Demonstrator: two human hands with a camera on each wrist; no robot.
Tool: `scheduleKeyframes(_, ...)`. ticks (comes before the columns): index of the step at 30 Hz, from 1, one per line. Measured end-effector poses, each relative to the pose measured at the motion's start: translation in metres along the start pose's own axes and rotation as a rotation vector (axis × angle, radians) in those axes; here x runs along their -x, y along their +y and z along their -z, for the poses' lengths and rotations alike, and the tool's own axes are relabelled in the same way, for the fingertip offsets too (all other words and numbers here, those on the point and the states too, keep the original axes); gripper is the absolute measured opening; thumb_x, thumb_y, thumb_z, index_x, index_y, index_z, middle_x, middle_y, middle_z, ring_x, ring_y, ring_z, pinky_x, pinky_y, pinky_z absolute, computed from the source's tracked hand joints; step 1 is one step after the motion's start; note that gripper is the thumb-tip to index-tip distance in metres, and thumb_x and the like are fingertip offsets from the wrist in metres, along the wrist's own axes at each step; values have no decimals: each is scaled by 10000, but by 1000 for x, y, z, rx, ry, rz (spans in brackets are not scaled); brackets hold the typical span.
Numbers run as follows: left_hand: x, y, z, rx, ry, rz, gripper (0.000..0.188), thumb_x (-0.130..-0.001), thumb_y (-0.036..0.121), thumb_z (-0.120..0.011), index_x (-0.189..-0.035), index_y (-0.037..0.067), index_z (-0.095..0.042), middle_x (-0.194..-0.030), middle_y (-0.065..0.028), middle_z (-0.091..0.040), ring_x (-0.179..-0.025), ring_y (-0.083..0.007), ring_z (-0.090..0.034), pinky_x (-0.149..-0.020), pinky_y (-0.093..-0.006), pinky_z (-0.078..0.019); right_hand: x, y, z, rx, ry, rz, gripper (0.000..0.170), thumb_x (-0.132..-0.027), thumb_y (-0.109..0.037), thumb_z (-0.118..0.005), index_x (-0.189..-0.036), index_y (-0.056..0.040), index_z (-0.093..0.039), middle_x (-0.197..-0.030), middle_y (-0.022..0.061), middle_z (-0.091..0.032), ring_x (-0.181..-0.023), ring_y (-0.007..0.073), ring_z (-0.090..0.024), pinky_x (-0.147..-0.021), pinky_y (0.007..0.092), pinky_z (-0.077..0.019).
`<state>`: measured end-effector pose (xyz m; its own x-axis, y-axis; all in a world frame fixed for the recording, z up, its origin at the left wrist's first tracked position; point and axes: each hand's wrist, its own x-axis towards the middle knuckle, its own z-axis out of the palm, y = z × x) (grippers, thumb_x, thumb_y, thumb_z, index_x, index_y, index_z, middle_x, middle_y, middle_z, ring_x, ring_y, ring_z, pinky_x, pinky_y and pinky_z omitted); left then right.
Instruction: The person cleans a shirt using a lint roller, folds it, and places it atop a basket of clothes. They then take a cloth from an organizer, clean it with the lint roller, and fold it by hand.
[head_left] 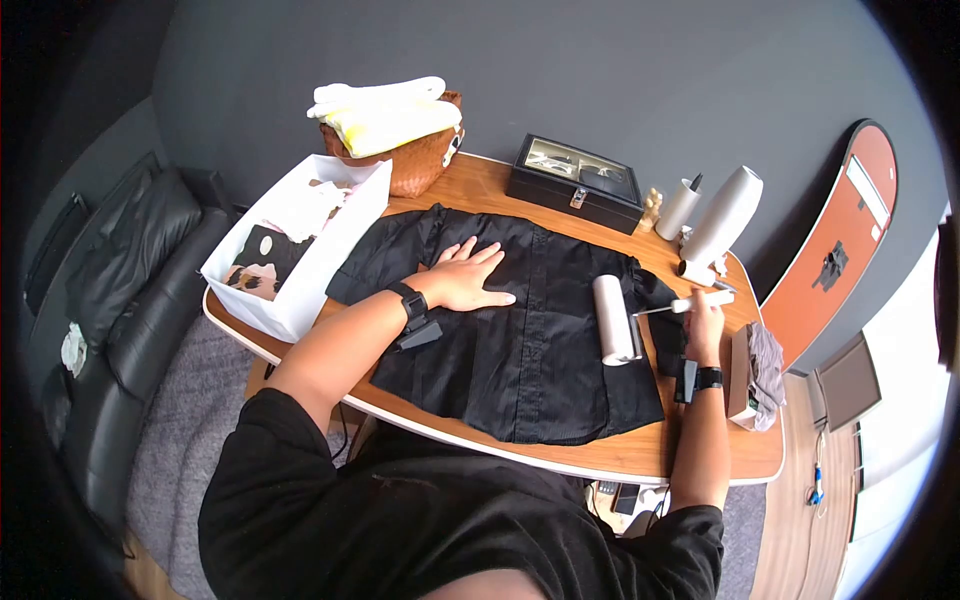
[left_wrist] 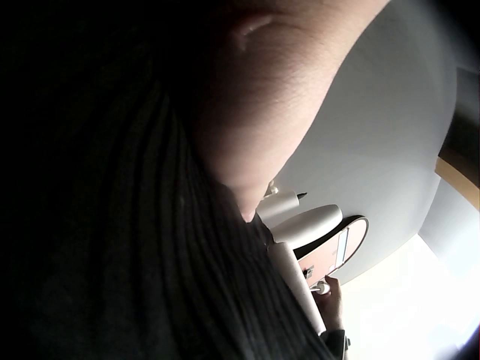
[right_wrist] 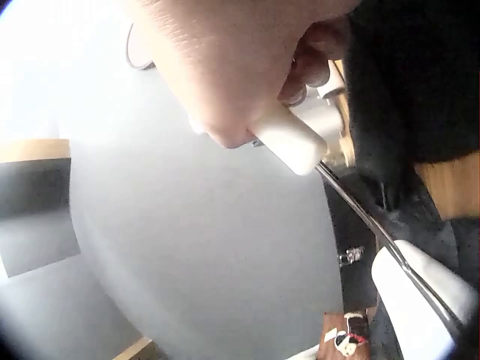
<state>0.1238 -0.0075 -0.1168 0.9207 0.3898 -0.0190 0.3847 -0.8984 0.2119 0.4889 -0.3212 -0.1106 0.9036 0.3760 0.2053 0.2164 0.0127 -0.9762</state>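
A black garment (head_left: 500, 375) with fine stripes lies spread over the wooden table (head_left: 480, 180). My left hand (head_left: 462, 280) rests flat on its upper left part, fingers spread. In the left wrist view the left hand (left_wrist: 255, 127) is partly in shadow against the ribbed black cloth. The right hand (head_left: 705, 325) grips the white handle of a lint roller (head_left: 612, 320), whose white roll overlaps the garment's right side. From the right wrist view, fingers curl round the handle (right_wrist: 292, 142), and a thin metal rod runs to the roll (right_wrist: 420, 300).
A white bin (head_left: 320, 285) with folded clothes stands at the left. Behind it is a brown basket (head_left: 410, 175) topped by a white and yellow cloth (head_left: 400, 120). A black display case (head_left: 575, 205) and white bottles (head_left: 722, 225) line the back. Grey cloth (head_left: 765, 370) fills a small box at right.
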Motion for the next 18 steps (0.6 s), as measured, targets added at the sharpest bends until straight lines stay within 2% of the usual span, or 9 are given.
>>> scheduleKeyframes(1,0,0,0,4,-1,-1,1052,-938,796,-459,-1655,66,-217,-1744,-135,-125,-1602,-400,-54,-1285,-512,-82,5,1,-11,36,-47,32,310,-987,-387,-705,-868,-108,-639,-629,-58,-518,-499,57,-459,-465,238,-345)
scheduleKeyframes(4,-3,-1,-3,-7,3,0,1046,-940,795,-456,-1655,69,-220,-1745,-135,-123,-1603,-397,-53,-1285,-512,-83,48,-26,-54,-287,-292,-194,316,-1016,-390,-686,-927,-87,-657,-614,-68,-455,-516,64,-443,-471,223,-323)
scheduleKeyframes(5,-2,-1,-3,-10,-1,-2,1046,-940,795,-456,-1655,69,-220,-1745,-135,-123,-1603,-397,-53,-1285,-512,-83,56,-25,-62,-421,-442,-223,343,-1037,-398,-650,-979,-61,-676,-616,-51,-466,-519,74,-435,-477,237,-318)
scheduleKeyframes(7,-2,-1,-3,-9,2,4,1044,-941,793,-459,-1656,71,-220,-1745,-136,-122,-1603,-397,-54,-1285,-512,-85,66,-30,-74,-297,-538,-222,385,-1055,-417,-612,-1044,-41,-692,-612,-43,-461,-533,81,-441,-498,245,-324)
scheduleKeyframes(9,-2,0,-1,-14,-6,3,1043,-942,791,-461,-1656,70,-219,-1745,-137,-121,-1603,-397,-56,-1285,-512,-85,72,-30,-77,-268,-668,-245,418,-1069,-421,-581,-1110,-25,-707,-628,-37,-506,-578,83,-479,-537,237,-346)
scheduleKeyframes(12,0,1,1,-13,-10,5,1041,-944,786,-464,-1655,67,-217,-1745,-137,-120,-1602,-399,-59,-1285,-510,-85,70,-28,-74,-236,-728,-210,418,-1068,-417,-582,-1116,-22,-710,-643,-35,-540,-588,85,-499,-539,237,-353)
scheduleKeyframes(18,-1,0,-1,-15,-5,4,1039,-948,782,-462,-1656,64,-211,-1744,-141,-121,-1601,-403,-60,-1285,-512,-81,47,-19,-56,-295,-613,-336,318,-1027,-349,-651,-1067,-40,-716,-651,-30,-574,-591,96,-540,-549,240,-422)
